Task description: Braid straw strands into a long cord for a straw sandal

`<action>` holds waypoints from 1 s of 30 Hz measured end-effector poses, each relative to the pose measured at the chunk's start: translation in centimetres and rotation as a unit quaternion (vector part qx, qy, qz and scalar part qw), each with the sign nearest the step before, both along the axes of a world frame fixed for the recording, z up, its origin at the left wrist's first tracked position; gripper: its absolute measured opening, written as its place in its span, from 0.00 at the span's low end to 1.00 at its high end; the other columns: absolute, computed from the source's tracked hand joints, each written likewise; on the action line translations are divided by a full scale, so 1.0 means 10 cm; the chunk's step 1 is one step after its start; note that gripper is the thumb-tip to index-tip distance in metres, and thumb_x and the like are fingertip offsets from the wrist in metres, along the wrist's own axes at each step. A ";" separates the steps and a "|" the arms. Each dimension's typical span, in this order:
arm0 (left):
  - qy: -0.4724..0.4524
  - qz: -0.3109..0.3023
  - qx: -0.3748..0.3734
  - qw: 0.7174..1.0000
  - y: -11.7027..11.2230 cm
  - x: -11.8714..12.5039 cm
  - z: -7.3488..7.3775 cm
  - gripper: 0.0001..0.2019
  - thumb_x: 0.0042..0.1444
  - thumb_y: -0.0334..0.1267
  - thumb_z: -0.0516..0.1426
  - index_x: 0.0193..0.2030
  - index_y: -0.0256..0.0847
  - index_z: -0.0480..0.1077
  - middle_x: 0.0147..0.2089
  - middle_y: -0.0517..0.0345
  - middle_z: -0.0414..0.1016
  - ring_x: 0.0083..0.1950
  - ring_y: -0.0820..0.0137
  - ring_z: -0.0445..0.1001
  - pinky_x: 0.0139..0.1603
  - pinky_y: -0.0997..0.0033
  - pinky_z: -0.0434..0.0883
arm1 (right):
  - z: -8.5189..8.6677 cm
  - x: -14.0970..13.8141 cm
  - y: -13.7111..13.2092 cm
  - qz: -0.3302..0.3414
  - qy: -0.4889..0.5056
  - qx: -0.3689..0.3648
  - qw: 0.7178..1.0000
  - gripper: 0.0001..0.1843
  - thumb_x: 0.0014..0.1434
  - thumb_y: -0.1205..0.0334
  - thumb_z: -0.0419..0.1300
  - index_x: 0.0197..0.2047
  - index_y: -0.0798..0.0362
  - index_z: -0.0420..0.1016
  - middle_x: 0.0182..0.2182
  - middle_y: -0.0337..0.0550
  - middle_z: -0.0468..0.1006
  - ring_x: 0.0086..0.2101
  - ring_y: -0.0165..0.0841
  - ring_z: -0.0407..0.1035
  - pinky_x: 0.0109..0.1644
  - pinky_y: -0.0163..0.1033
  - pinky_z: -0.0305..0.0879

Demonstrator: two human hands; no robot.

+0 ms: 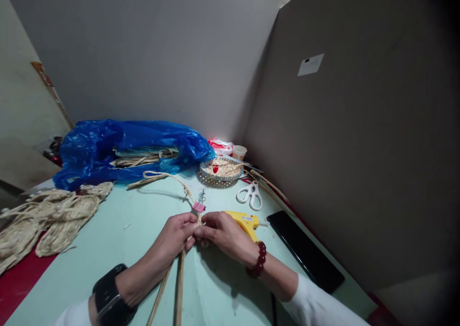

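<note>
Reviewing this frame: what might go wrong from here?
The plaited strip might loosen if the left hand and right hand ease their pinch, since the strands trail unplaited. The pink clip, just beyond the hands, could slip off the narrow strip. The yellow glue gun lies close beside the right hand and might get bumped.

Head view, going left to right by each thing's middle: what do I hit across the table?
Woven pieces → left hand → pink clip → right hand → scissors → phone.
</note>
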State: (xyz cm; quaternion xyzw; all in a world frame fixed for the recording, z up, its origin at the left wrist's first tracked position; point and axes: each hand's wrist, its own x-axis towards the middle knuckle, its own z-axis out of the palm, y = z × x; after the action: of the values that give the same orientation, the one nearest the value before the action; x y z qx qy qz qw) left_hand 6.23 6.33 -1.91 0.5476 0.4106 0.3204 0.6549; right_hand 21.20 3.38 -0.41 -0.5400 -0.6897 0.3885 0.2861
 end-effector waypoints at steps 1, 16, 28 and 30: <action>-0.002 -0.003 0.003 1.000 0.00 0.00 0.00 0.09 0.44 0.39 0.60 0.25 0.36 0.66 0.19 0.61 0.71 0.17 0.81 0.55 0.20 0.80 0.49 | -0.05 -0.01 0.01 -0.001 0.010 0.000 1.000 0.13 0.61 0.59 0.56 0.29 0.58 0.74 0.23 0.37 0.73 0.25 0.26 0.65 0.30 0.29 0.57; -0.013 -0.013 0.039 0.999 -0.04 0.03 -0.11 0.12 0.52 0.47 0.55 0.33 0.40 0.61 0.22 0.65 0.68 0.18 0.80 0.54 0.20 0.78 0.48 | -0.08 0.03 -0.04 -0.040 0.108 -0.026 0.993 0.16 0.59 0.58 0.56 0.24 0.58 0.74 0.18 0.35 0.69 0.21 0.24 0.58 0.27 0.30 0.53; 0.033 -0.009 0.025 0.999 -0.02 0.02 -0.14 0.17 0.49 0.47 0.54 0.42 0.43 0.55 0.21 0.70 0.66 0.15 0.79 0.55 0.16 0.80 0.46 | -0.22 -0.10 -0.04 -0.133 0.111 0.011 0.985 0.11 0.54 0.66 0.54 0.25 0.57 0.74 0.22 0.40 0.76 0.25 0.28 0.66 0.31 0.31 0.59; 0.053 -0.022 0.040 0.998 -0.04 -0.01 -0.12 0.16 0.50 0.47 0.54 0.42 0.42 0.57 0.20 0.68 0.67 0.18 0.75 0.61 0.18 0.78 0.53 | -0.24 -0.13 -0.05 -0.149 0.096 0.017 0.984 0.09 0.52 0.67 0.54 0.24 0.57 0.73 0.20 0.39 0.74 0.23 0.28 0.65 0.28 0.31 0.56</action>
State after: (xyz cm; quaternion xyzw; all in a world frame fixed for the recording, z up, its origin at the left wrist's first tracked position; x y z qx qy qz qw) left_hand 6.14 5.89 -3.09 0.5985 0.4198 0.2929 0.6163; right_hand 19.89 2.85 -2.78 -0.5921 -0.5774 0.3800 0.4143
